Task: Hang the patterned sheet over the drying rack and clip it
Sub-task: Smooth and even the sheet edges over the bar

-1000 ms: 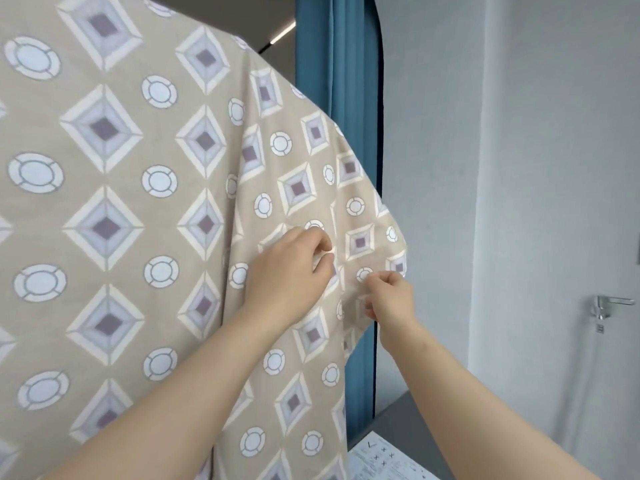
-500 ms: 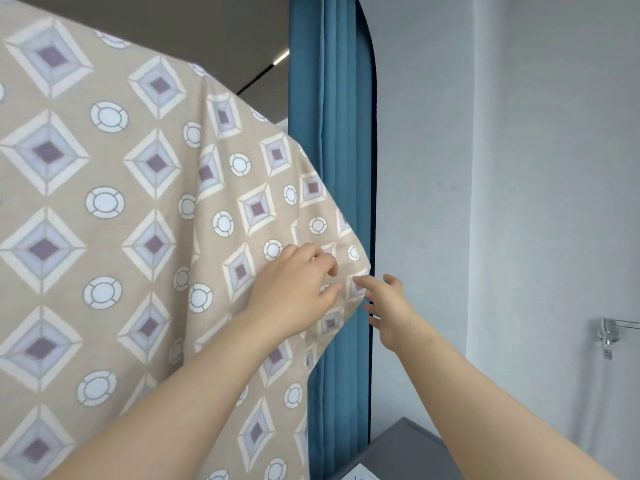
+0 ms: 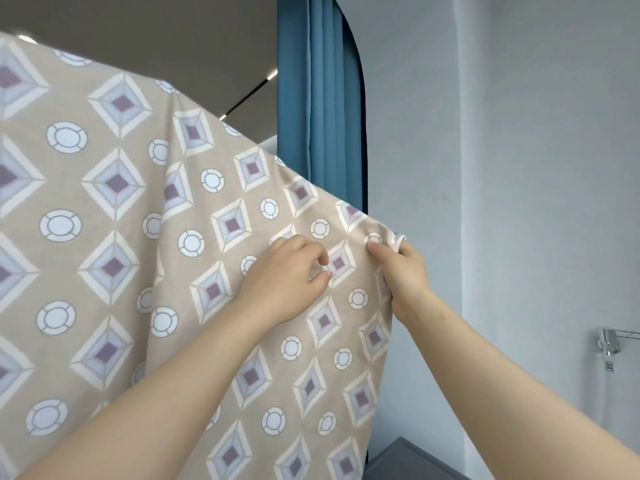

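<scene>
1. Nearest to me, both bare forearms reach up and forward from the bottom of the view toward the cloth.
2. My left hand (image 3: 289, 277) lies against the front of the patterned sheet (image 3: 114, 237), fingers curled, thumb and forefinger pinching a small bit of the cloth between them.
3. My right hand (image 3: 407, 277) grips the sheet's right edge just beside the left hand: the thumb presses on the front, and the other fingers wrap round behind the hem, out of sight.
4. The sheet is beige with purple-centred diamonds and white rings. It hangs in front of me and fills the left and middle of the view. Its top edge slopes down from far left to the corner at my right hand, and the cloth falls past the bottom of the view. Whatever carries it is hidden under the fabric.
5. At the lower right, just past the hanging edge, a grey surface (image 3: 412, 459) shows.
6. Farther back, a blue curtain (image 3: 318, 98) hangs behind the sheet's top edge.
7. To its right stands a pale wall (image 3: 519, 168), with a metal fitting (image 3: 609, 344) on it near the right border.
8. Farthest up is a dark ceiling (image 3: 156, 32).
</scene>
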